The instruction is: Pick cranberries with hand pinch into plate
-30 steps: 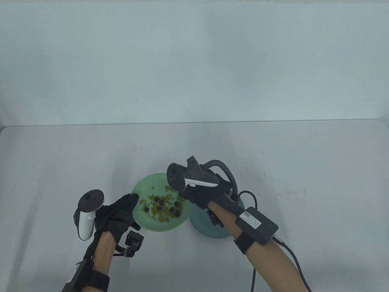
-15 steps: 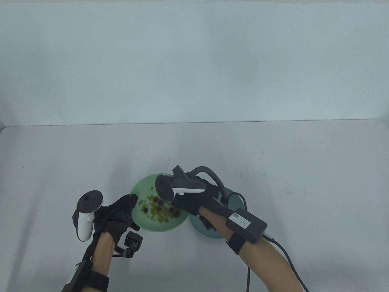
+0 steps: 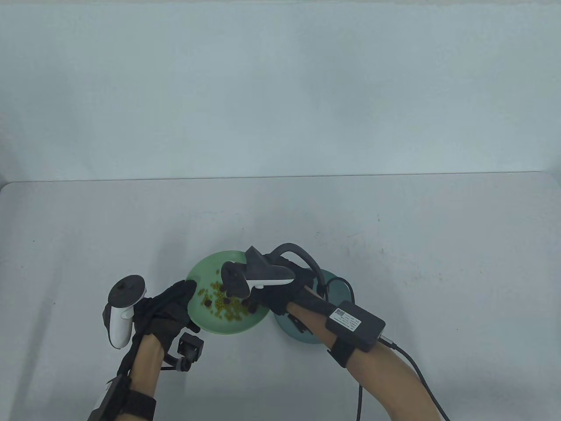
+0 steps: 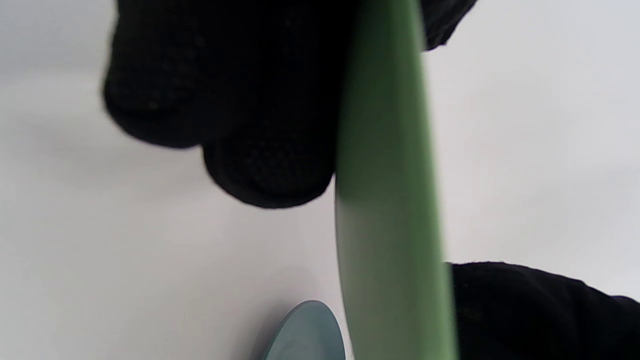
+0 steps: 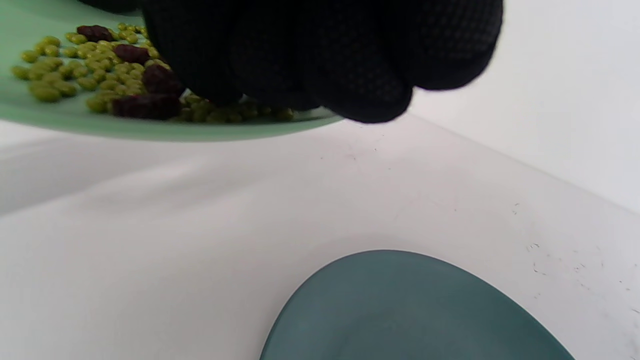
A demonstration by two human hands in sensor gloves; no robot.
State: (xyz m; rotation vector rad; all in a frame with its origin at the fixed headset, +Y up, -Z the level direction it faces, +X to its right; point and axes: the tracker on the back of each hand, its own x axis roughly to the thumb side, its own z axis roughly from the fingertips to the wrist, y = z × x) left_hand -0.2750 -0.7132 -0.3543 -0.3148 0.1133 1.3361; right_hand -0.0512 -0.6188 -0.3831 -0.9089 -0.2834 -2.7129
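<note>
A light green plate (image 3: pixel 206 267) holds several yellow-green beans (image 5: pixel 50 75) and dark red cranberries (image 3: pixel 228 301), which also show in the right wrist view (image 5: pixel 145 106). My left hand (image 3: pixel 190 307) grips this plate's left rim, fingers (image 4: pixel 270 170) on one side and thumb on the other. My right hand (image 3: pixel 250 302) is low over the pile, its bunched fingers (image 5: pixel 300 75) down among the beans and cranberries. The fingertips are hidden, so I cannot tell if they pinch anything. A dark teal plate (image 3: pixel 337 285) sits to the right, empty where it shows (image 5: pixel 415 310).
The two plates stand close together near the table's front middle. A black box and cable on my right forearm (image 3: pixel 355 324) hang over the teal plate. White table surface (image 3: pixel 438 263) surrounds them, with a pale wall behind.
My right hand has moved left and down, from the gap between the plates to over the pile in the green plate. My left hand has stayed on the green plate's rim.
</note>
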